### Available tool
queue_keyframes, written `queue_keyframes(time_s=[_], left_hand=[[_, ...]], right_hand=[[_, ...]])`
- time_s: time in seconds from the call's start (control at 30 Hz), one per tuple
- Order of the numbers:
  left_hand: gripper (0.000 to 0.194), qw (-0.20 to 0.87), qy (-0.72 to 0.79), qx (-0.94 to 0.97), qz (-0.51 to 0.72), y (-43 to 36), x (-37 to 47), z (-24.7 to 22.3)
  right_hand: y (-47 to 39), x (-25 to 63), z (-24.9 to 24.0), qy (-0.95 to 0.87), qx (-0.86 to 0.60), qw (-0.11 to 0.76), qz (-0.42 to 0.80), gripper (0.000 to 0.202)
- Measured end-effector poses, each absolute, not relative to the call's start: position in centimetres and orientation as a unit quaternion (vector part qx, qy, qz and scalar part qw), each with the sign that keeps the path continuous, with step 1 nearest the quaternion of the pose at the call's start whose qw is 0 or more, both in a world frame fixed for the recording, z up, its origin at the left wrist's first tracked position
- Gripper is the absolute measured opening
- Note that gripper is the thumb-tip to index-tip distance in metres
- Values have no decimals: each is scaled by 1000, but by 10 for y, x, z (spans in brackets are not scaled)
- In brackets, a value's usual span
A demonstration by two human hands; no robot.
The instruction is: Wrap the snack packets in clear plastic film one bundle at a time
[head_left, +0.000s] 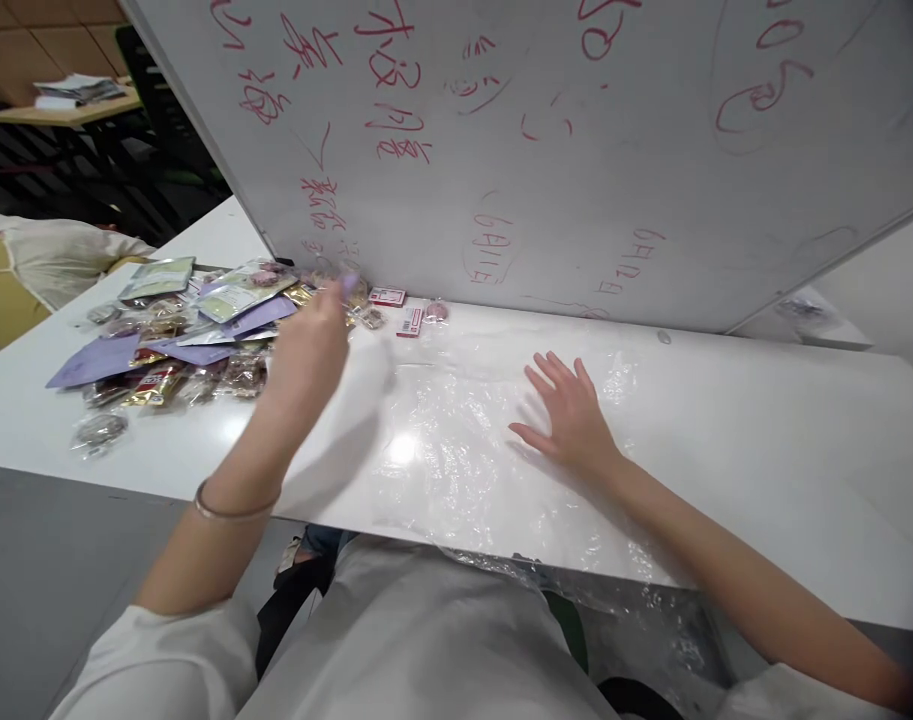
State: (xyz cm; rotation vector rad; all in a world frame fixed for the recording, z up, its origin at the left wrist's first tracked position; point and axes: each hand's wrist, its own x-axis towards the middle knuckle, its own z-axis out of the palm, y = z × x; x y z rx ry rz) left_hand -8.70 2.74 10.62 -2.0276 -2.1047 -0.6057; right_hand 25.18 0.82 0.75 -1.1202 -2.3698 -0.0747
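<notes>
Presently the left hand (313, 335) hovers blurred over a heap of snack packets (193, 340) at the far left of the white surface (763, 450); whether its grip pinches anything cannot be told. Right hand (568, 410) lies flat, fingers spread, on a clear plastic sheet (456, 450) that overhangs the near edge. A leaning whiteboard (576, 150) blocks everything behind; two small red-and-white packets (400, 308) sit at its foot.

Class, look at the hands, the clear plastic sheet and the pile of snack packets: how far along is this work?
Done: a clear plastic bag lies spread flat on the white table, pressed down by the right hand. In hand: the left hand, blurred, is at the edge of the pile of snack packets; whether it grips one cannot be told. Left: nothing rests on the plastic yet; the packets and two small red boxes sit apart.
</notes>
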Motion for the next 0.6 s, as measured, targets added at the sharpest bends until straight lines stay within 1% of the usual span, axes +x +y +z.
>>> queue_keyframes(time_s=[0.03,0.07,0.1,0.13,0.17,0.2,0.23,0.27,0.3,0.33,0.37,0.4,0.43,0.47,0.5,0.53,0.6], left_hand=[[36,-9,-653,-719,-237,12,-71,102],[33,-126,-594,-751,-260,-2,-55,96],[34,-235,-539,-761,-275,-14,-41,88],[36,-328,-488,-763,-269,-25,-29,80],[39,-394,-450,-758,-261,-34,-20,73],[43,-438,-425,-752,-247,-40,-15,66],[47,-454,-423,-750,-229,-44,-15,61],[50,-436,-449,-750,-213,-46,-20,58],[54,-385,-503,-749,-196,-45,-28,57],[56,-302,-580,-736,-177,-42,-40,57],[58,-196,-664,-705,-156,-38,-55,58],[60,-84,-742,-652,-129,-32,-71,58],[63,5,-803,-588,-95,-26,-87,58],[69,52,-841,-536,-59,-19,-103,57],[74,54,-858,-510,-24,-11,-117,54],[79,33,-869,-493,5,-5,-129,51],[83,-10,-870,-493,26,5,-146,43]], right_hand=[[3,248,18,-867,-399,298,-14,93],[-2,244,28,-859,-392,330,13,99],[-8,241,38,-850,-391,350,53,100],[-12,238,46,-840,-394,356,107,92],[-15,236,52,-832,-399,343,176,77],[-16,236,55,-822,-402,312,256,59],[-15,237,56,-808,-402,268,338,44],[-12,239,55,-789,-401,216,412,37],[-8,242,51,-772,-401,167,464,36],[-3,246,46,-766,-404,129,483,37],[2,249,39,-776,-411,108,467,37],[7,252,32,-798,-419,99,421,37],[10,255,25,-826,-426,98,356,37],[12,256,19,-851,-430,103,284,37],[12,256,13,-868,-433,111,216,38],[11,256,9,-878,-434,120,161,40],[8,256,2,-885,-434,138,92,45]])
